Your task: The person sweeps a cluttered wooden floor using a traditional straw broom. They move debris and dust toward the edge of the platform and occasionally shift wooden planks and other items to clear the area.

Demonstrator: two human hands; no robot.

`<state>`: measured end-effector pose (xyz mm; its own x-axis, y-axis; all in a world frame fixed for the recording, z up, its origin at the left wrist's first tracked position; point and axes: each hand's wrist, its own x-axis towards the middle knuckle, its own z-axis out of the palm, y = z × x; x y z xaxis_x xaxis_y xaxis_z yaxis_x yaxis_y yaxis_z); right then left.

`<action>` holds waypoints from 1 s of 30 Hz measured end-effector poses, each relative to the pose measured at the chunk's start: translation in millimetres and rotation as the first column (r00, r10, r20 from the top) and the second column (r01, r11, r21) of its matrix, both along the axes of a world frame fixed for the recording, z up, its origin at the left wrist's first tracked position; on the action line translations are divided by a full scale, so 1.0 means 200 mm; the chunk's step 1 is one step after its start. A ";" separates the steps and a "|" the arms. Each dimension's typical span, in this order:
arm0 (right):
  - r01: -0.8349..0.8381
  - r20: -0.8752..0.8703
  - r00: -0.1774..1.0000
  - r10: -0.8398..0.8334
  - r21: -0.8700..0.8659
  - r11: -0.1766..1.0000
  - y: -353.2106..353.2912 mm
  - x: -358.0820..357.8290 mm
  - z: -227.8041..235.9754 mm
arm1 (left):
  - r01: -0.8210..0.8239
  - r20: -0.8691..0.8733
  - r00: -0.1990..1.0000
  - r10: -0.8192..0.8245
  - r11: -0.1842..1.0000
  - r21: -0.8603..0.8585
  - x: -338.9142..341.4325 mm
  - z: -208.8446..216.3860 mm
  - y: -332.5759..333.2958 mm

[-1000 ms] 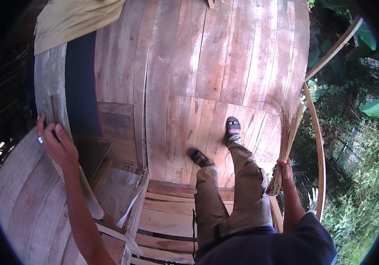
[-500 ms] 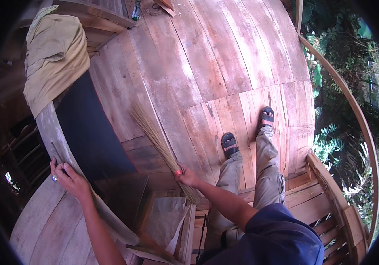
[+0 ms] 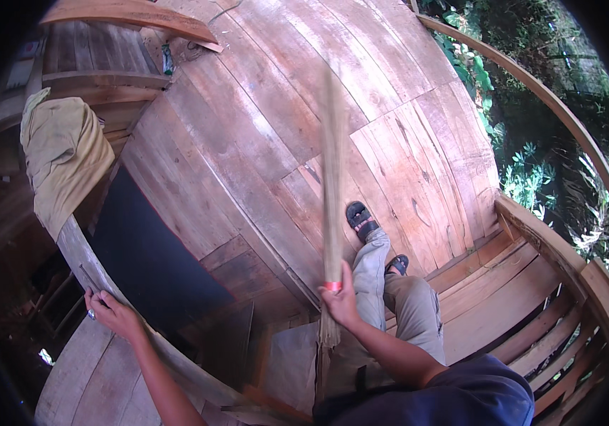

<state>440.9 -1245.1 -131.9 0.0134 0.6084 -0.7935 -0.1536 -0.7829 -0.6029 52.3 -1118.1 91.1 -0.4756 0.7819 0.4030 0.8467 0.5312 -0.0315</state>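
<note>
My right hand (image 3: pixel 342 304) is closed around a stick broom (image 3: pixel 333 184) made of thin, pale brown ribs, just by its red band (image 3: pixel 333 286). The broom points away from me over the plank floor, its far end smeared by motion. At the left, my left hand (image 3: pixel 111 312), with a ring on one finger, has its fingers curled over a weathered wooden rail (image 3: pixel 80 248). A narrow dark mark shows on the rail beside those fingers. Farther along the rail hangs a tan cloth (image 3: pixel 66 153).
A dark mat or panel (image 3: pixel 148 248) with a red edge lies right of the rail. My sandalled feet (image 3: pixel 361 220) stand on the plank floor (image 3: pixel 276 113). Slatted boards (image 3: pixel 524 298) and a wooden railing (image 3: pixel 560 241) are at the right, with plants beyond. A pale sheet (image 3: pixel 291 362) lies below.
The broom has swung rightward from pointing far left to pointing nearly straight ahead. My feet have shifted and my view has turned. My left hand remains on the rail.
</note>
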 end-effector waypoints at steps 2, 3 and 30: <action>-0.177 -0.127 0.972 0.197 0.151 0.972 0.10 -0.26 -0.10 | 0.012 -0.027 1.000 -0.012 1.000 -0.011 -0.03 0.00 -0.02; -0.252 -0.155 0.949 0.275 0.152 0.956 0.16 -0.40 -0.27 | 0.022 -0.039 0.999 -0.023 1.000 -0.015 -0.02 0.00 -0.01; -0.182 -0.085 0.982 0.166 -0.247 0.952 -0.39 2.20 0.03 | 0.230 0.394 0.895 -0.212 0.973 0.001 0.62 -0.27 0.01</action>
